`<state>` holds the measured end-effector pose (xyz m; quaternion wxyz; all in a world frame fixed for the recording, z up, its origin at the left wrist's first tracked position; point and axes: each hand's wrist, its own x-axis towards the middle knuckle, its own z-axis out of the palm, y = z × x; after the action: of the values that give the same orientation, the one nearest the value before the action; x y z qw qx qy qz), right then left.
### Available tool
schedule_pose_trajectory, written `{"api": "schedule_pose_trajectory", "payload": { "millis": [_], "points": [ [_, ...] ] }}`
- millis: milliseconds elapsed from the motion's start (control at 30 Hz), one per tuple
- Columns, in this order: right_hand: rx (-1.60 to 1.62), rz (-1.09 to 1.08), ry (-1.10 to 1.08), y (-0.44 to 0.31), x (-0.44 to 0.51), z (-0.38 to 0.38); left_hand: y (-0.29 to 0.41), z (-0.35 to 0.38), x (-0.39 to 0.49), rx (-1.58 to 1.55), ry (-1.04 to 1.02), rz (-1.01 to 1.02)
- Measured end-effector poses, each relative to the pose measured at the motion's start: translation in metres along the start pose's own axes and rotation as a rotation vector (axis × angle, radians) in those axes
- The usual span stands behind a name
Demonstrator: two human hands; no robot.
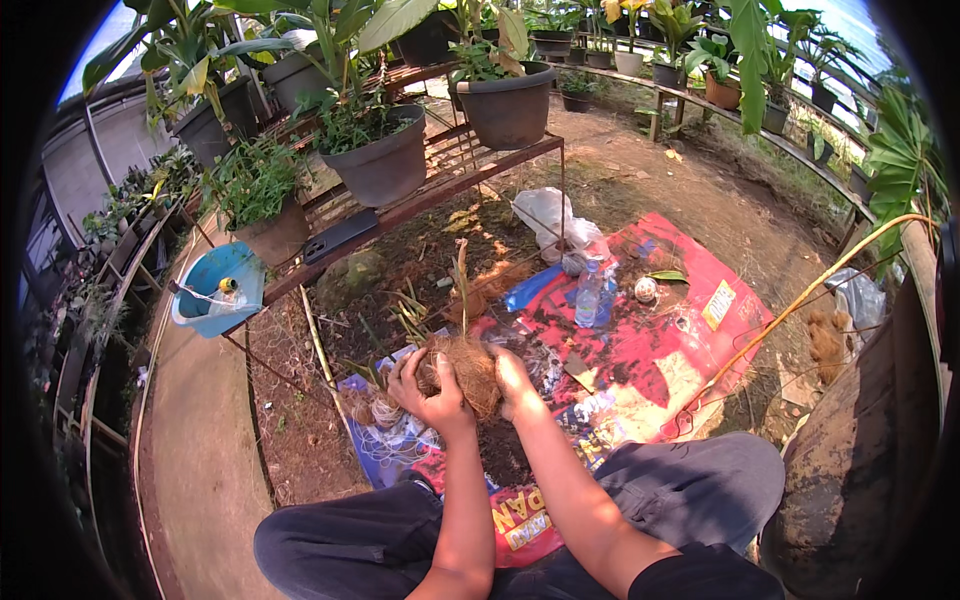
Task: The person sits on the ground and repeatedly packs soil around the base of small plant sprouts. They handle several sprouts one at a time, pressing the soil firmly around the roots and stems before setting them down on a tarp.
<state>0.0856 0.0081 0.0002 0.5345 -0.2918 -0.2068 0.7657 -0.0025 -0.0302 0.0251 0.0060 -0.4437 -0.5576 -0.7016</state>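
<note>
Between my two hands is a ball of brown coconut fibre (471, 371), with a cut plant stem (463, 292) standing upright out of its top. My left hand (435, 390) is cupped on its left side, fingers spread over the fibre. On its right side lies my right hand (512, 379), its fingertips partly hidden behind the ball. Just left of my left hand rests a tangle of pale string (386, 412). Dark loose soil (502, 450) lies below the ball on a red and blue plastic banner (645, 360).
A water bottle (589, 294) and a ball of white string (646, 289) stand farther back on the banner. A metal rack (420, 210) holds large plant pots and a phone (340, 235); a blue basin (217, 292) is at its left end. A bent cane (795, 304) slants at right.
</note>
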Motion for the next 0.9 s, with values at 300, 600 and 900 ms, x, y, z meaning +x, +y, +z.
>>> {"api": "schedule_pose_trajectory", "payload": {
  "millis": [300,600,900],
  "points": [
    [-0.113,-0.285,0.054,-0.006,-0.011,0.011,0.003,0.017,-0.018,-0.393,-0.237,-0.246],
    [-0.333,-0.328,-0.109,-0.006,0.013,-0.027,-0.007,0.013,-0.007,-0.525,-0.419,-0.585],
    [-0.159,-0.22,-0.156,0.008,0.026,-0.075,-0.041,0.025,-0.018,-0.765,-0.618,-0.731]
  ]
}}
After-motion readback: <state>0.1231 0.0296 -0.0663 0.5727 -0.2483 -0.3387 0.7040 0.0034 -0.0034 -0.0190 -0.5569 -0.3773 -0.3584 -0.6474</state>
